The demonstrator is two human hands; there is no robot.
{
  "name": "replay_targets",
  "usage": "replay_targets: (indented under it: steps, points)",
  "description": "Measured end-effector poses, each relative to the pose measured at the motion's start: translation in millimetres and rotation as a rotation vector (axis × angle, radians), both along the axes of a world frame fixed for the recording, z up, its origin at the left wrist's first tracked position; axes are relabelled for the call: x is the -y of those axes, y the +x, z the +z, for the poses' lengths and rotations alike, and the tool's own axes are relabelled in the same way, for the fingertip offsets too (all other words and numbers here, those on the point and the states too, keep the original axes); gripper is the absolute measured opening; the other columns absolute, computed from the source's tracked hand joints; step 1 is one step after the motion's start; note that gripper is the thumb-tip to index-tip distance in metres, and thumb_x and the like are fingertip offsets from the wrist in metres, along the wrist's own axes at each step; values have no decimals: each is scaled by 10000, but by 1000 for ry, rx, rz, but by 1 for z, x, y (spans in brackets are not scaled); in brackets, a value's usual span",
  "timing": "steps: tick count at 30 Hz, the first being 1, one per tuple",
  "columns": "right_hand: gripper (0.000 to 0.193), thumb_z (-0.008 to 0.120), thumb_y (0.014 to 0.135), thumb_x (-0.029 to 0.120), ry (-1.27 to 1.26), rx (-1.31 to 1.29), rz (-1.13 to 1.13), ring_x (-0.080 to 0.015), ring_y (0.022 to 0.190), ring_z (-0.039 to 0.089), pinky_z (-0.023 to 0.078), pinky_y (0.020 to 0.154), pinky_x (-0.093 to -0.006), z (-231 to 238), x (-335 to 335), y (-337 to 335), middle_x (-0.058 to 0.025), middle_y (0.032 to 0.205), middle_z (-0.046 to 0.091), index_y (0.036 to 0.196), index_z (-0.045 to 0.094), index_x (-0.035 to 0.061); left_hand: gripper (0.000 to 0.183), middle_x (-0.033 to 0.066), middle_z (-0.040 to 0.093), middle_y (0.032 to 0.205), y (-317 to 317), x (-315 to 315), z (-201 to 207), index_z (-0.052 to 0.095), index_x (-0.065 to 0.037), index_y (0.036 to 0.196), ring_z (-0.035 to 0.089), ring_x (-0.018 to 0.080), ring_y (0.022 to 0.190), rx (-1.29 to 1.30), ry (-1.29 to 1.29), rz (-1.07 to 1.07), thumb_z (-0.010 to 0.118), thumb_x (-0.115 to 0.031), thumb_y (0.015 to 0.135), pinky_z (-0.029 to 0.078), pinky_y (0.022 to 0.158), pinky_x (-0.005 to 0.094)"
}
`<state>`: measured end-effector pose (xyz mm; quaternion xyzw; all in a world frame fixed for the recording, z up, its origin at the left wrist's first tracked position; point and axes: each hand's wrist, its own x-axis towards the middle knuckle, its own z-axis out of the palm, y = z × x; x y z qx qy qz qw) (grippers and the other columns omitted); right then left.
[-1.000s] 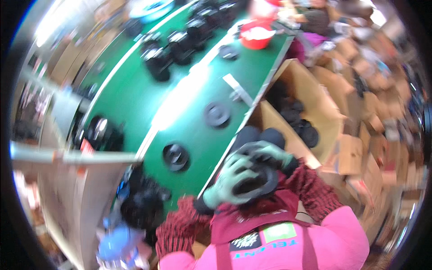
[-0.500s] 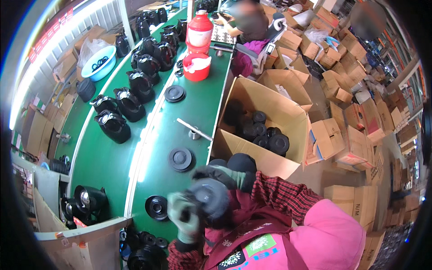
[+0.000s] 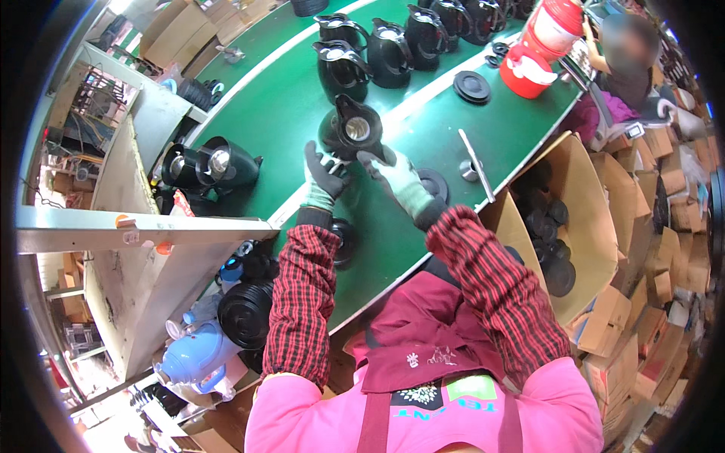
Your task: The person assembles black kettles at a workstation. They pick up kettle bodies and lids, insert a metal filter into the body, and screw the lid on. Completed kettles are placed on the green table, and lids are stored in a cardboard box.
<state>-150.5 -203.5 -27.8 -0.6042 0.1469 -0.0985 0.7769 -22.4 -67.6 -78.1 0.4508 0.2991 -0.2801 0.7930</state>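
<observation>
A black jug (image 3: 349, 127) with a shiny metal inside is over the green bench, its spout pointing away from me. My right hand (image 3: 398, 177), in a pale green glove with dark fingers, grips the jug's near right side. In a matching glove, my left hand (image 3: 325, 180) is close to the jug's near left side, fingers apart and holding nothing. Whether its fingertips touch the jug I cannot tell. A black round part (image 3: 433, 186) lies partly behind my right wrist. Another black round part (image 3: 344, 240) is beside my left forearm.
Several black jugs (image 3: 389, 57) stand in rows beyond my hands. Two jugs (image 3: 219, 162) lie at left behind a metal rail (image 3: 143, 226). Black discs (image 3: 472, 87), a red bucket (image 3: 526, 73) and a rod (image 3: 476, 164) are rightward. A carton (image 3: 589, 204) holds black parts.
My hands have gone from near my chest out over the bench, with the dark jug now upright there. My left hand has come off it. The view has swung round.
</observation>
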Motion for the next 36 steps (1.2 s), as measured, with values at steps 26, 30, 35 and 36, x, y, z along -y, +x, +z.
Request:
replay_targets:
  steps: [26, 30, 35, 36]
  points:
    - [312, 609, 929, -17, -144, -113, 11, -187, 1144, 637, 503, 1007, -346, 8, 24, -180, -85, 1218, 670, 1237, 637, 26, 315, 144, 724, 972, 76, -104, 102, 693, -147, 1095, 690, 375, 912, 894, 2195, -310, 671, -366, 870, 535, 789, 533]
    - [362, 697, 904, 204, -732, 116, 189, -304, 1164, 612, 468, 1027, -405, 41, 22, -153, -154, 1225, 620, 1229, 627, 61, 450, 143, 675, 1225, 65, -113, 69, 613, -89, 1271, 594, 357, 1125, 1350, 1817, -346, 730, -123, 837, 434, 988, 470]
    - [945, 761, 826, 329, -1243, 330, 82, -393, 1432, 386, 311, 1192, -515, 97, 13, -126, -226, 1576, 321, 1588, 262, 79, 341, 106, 653, 1084, -58, -66, 141, 651, -110, 1149, 577, 352, 1081, 1847, 1201, -881, 686, -78, 811, 415, 983, 485]
    - [1021, 762, 805, 360, -1361, 376, 133, -383, 1481, 329, 257, 1227, -537, 107, 19, -125, -219, 1619, 262, 1610, 206, 71, 312, 103, 644, 1047, -82, -60, 159, 652, -111, 1100, 578, 355, 1067, 1977, 1114, -978, 682, -74, 792, 422, 975, 493]
